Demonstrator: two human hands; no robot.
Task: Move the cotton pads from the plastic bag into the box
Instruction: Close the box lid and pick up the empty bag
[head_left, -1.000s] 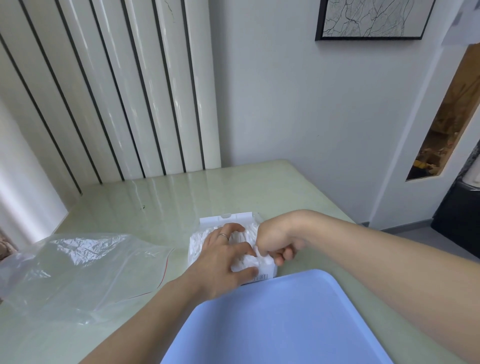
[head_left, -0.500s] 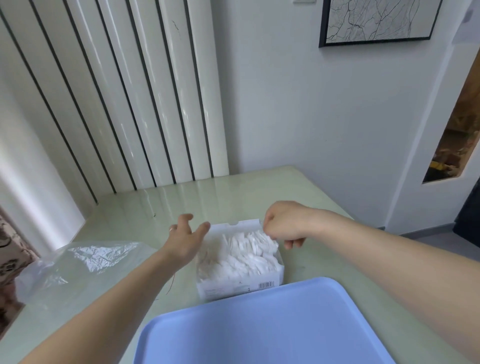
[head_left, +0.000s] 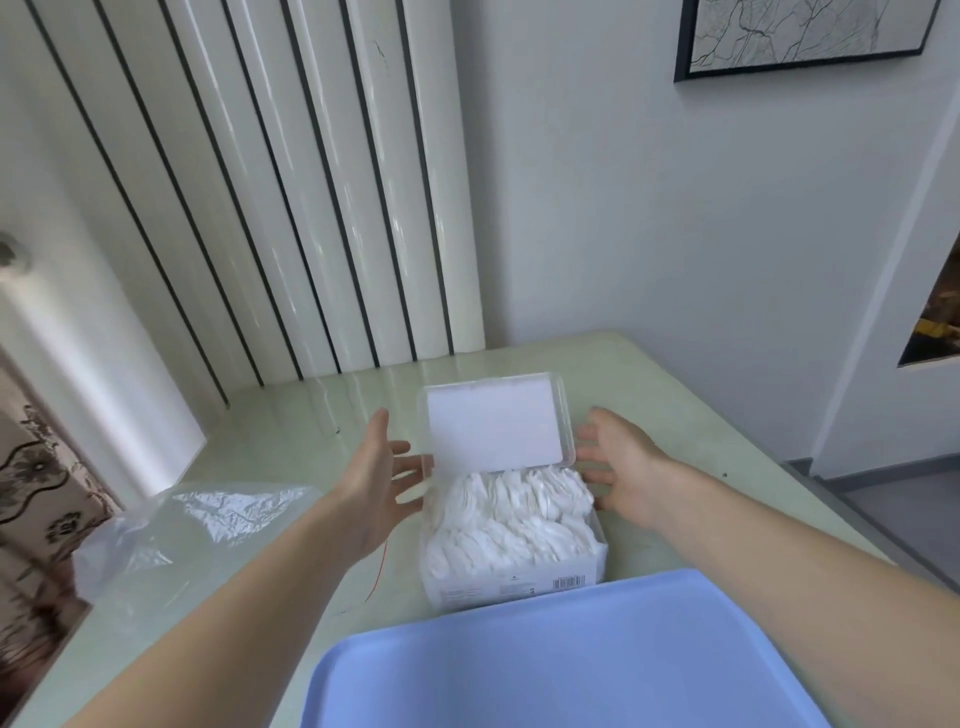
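Observation:
A clear plastic box stands on the pale green table, packed with white cotton pads. Its hinged lid is tilted up behind the pads. My left hand is open just left of the box, fingers spread near the lid's left edge. My right hand is open just right of the box, fingers near the lid's right edge. Neither hand holds anything. The crumpled clear plastic bag lies flat to the left, looking empty, a red strip along its edge.
A blue tray lies at the near edge, just in front of the box. The table ends close on the right and at the left behind the bag. White ribbed wall panels rise behind the table. A patterned curtain hangs at far left.
Both hands lifted off the cotton pads and spread apart to either side of the box. The lid now stands up in view behind the pads. The camera moved nearer and tilted.

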